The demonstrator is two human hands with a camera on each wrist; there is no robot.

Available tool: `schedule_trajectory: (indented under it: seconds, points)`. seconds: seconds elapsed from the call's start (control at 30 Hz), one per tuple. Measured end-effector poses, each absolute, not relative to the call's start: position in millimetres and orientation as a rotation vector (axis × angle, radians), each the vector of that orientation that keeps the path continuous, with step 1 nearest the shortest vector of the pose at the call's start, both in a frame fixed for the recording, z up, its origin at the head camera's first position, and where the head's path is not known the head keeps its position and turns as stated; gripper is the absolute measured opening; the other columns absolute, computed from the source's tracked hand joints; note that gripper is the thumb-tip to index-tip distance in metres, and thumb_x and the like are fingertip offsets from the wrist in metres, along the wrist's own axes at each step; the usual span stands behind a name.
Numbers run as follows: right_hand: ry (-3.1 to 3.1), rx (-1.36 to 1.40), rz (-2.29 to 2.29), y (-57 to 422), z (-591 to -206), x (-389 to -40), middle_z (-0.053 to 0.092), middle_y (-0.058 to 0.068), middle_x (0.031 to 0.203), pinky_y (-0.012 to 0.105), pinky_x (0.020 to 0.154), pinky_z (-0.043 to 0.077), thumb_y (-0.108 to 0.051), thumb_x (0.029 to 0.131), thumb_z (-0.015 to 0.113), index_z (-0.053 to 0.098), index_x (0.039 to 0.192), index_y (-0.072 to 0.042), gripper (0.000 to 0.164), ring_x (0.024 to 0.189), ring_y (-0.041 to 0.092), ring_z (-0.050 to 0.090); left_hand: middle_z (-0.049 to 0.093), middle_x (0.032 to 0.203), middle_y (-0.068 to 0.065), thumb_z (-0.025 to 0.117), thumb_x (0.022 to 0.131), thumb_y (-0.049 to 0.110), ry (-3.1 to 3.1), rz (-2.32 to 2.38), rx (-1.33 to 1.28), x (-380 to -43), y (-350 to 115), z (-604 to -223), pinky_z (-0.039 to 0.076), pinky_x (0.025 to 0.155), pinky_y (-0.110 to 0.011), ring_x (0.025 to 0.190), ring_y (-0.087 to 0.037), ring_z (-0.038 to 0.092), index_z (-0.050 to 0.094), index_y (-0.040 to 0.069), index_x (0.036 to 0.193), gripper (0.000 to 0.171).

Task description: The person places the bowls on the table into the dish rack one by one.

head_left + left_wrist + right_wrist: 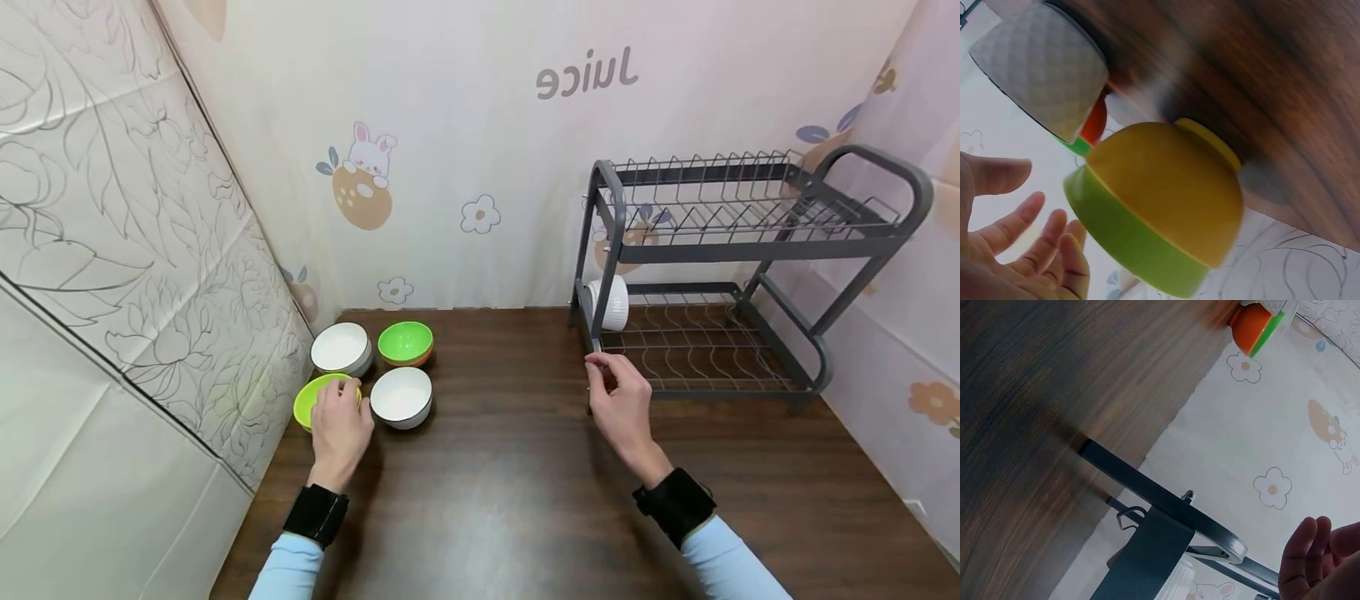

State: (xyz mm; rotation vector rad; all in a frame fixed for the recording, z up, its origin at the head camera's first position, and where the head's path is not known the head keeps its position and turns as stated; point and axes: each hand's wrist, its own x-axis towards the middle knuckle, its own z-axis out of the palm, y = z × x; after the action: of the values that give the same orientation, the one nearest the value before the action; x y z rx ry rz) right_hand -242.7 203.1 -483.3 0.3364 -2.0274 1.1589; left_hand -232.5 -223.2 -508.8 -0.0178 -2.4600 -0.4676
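My left hand [341, 423] hovers at the near rim of a lime-green bowl [306, 403]. In the left wrist view this bowl [1169, 181] has a yellow outside and a green rim band, and my spread fingers [1041, 250] stand beside it without gripping. Around it sit two white bowls [341, 344] [402, 395] and a green bowl with an orange outside [406, 342]. My right hand [621, 406], loosely curled around nothing, is by the front left corner of a dark dish rack [757, 250]. A white bowl [615, 303] stands on its side in the lower tier's left end.
The rack has two wire tiers, and its upper tier [705, 204] rises above the lower one [705, 346]. All stands on a dark wooden table [480, 500]. Patterned panels [480, 150] close off the back and both sides.
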Motion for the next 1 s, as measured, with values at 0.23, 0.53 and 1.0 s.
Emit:
schedule_trajectory:
  seconds: [0.23,0.53,1.0]
  points:
    - [-2.041,0.335,1.172,201,-490,-237,0.067,0.007,0.093,0.014,0.061,0.042,0.006,0.097,0.07,0.075,0.107,0.0,0.012,0.071,0.014,0.055,0.063,0.103,-0.027,0.082,0.08,-0.003,-2.49,-0.458,0.044,-222,-233,-520,0.049,0.076,-0.061,0.096,-0.05,0.06,0.069,-0.007,0.111,0.033]
    - [-2.025,0.343,1.174,200,-487,-240,0.068,0.008,0.093,0.014,0.061,0.042,0.006,0.098,0.069,0.075,0.107,0.001,0.012,0.071,0.014,0.056,0.065,0.085,-0.022,0.08,0.084,-0.002,-2.542,-0.418,0.048,-222,-235,-517,0.044,0.068,-0.057,0.082,-0.048,0.064,0.072,-0.005,0.091,0.012]
    - [-2.015,0.345,1.183,200,-486,-237,0.069,0.009,0.093,0.013,0.063,0.044,0.006,0.098,0.069,0.075,0.106,0.0,0.012,0.073,0.016,0.06,0.063,0.077,-0.016,0.082,0.076,-0.006,-2.489,-0.375,0.044,-221,-236,-519,0.043,0.064,-0.055,0.075,-0.046,0.064,0.073,0.0,0.083,0.013]
